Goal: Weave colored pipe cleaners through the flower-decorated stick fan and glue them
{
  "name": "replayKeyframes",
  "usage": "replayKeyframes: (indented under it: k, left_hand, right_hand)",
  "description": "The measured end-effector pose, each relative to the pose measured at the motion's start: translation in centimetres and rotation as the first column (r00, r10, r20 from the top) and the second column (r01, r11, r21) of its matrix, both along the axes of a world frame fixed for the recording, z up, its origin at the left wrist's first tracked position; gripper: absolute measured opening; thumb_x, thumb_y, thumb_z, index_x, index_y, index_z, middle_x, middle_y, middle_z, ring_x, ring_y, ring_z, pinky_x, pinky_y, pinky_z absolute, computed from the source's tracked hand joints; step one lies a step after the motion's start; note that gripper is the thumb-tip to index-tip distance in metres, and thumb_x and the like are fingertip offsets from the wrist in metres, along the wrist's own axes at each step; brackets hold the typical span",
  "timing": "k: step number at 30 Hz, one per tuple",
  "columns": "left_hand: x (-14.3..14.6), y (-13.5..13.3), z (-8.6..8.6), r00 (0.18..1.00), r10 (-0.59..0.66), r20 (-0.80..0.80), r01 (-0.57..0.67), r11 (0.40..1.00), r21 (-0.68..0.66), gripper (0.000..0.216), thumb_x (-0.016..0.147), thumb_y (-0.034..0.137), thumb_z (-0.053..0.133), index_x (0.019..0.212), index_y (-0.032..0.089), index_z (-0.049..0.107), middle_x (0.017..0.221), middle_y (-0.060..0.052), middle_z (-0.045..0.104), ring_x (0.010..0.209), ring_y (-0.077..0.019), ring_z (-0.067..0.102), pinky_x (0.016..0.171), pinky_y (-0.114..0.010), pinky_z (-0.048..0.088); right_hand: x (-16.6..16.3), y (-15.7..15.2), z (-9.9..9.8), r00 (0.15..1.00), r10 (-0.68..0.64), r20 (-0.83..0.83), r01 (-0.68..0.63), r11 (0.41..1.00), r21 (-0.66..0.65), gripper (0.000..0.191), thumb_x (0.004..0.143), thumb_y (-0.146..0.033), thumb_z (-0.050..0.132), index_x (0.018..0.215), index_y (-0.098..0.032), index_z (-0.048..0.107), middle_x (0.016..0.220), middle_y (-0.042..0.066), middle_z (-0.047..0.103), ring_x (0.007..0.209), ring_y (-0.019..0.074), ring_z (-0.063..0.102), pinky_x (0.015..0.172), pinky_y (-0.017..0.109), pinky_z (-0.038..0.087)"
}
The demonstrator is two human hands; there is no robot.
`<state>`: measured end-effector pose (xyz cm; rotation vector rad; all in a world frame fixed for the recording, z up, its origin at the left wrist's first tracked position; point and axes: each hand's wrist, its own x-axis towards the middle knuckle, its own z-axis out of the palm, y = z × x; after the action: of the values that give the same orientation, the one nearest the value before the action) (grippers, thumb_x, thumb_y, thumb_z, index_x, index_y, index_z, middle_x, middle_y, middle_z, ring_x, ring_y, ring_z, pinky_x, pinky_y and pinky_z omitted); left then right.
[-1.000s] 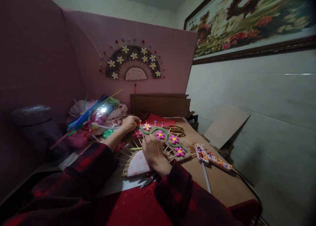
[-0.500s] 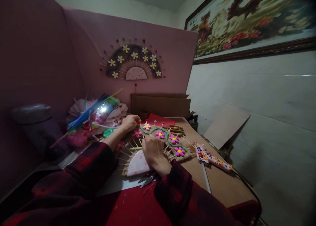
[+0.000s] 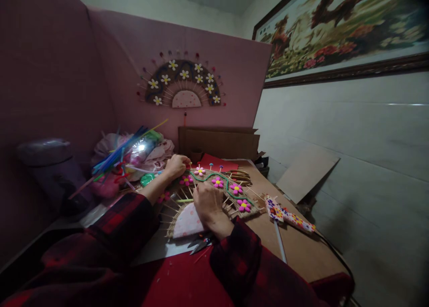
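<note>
A fan-shaped woven craft (image 3: 231,199) lies flat on the table, with pink flowers, a green cord winding across it and wooden sticks fanning from a pale half-round base (image 3: 187,225). My left hand (image 3: 176,166) is curled at the fan's far left rim, fingers pinched on something small I cannot make out. My right hand (image 3: 208,201) rests on the fan's middle, fingers bent down onto the sticks near the green cord. Both sleeves are red and dark plaid.
A flower-patterned glue gun (image 3: 288,216) lies right of the fan, its white stick pointing toward me. Small snips (image 3: 200,244) lie by my right wrist. A bundle of coloured straws and bags (image 3: 129,155) sits left. A cardboard box (image 3: 218,142) and a finished fan (image 3: 182,84) stand behind.
Almost nothing has moved. Both hands stay on the fan, with only a slight shift of the camera view.
</note>
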<state>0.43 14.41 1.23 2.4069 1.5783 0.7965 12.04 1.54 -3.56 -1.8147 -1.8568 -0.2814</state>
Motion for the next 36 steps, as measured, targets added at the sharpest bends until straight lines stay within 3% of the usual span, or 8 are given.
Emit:
replayKeyframes:
  k: [36]
  left_hand:
    - [0.16, -0.43, 0.25, 1.0, 0.004, -0.019, -0.004, 1.0, -0.011, 0.034, 0.065, 0.009, 0.049, 0.087, 0.023, 0.07, 0.096, -0.002, 0.069, 0.096, -0.0203, 0.056, 0.083, -0.031, 0.041]
  right_hand:
    - [0.01, 0.03, 0.35, 1.0, 0.002, 0.016, -0.001, 0.998, -0.058, 0.022, 0.086, -0.025, 0.041, 0.08, -0.019, 0.061, 0.082, 0.006, 0.065, 0.074, 0.0167, 0.06, 0.06, 0.025, 0.039]
